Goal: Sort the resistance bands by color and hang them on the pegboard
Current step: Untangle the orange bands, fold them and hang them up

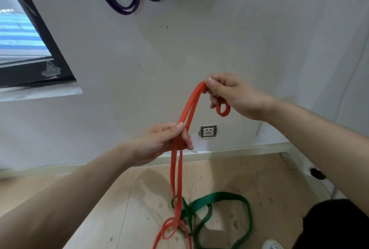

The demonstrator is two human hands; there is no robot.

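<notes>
Right hand [235, 95] pinches red band [186, 109] top; left hand [167, 143] fingers clamp its strands lower down. Tail lies on floor [127, 199], crossing green band [225, 197]. Risk: lifting may snag and drag green.

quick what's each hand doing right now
Left hand: grips the red band lower down.
Right hand: pinches the band's top end.
</notes>
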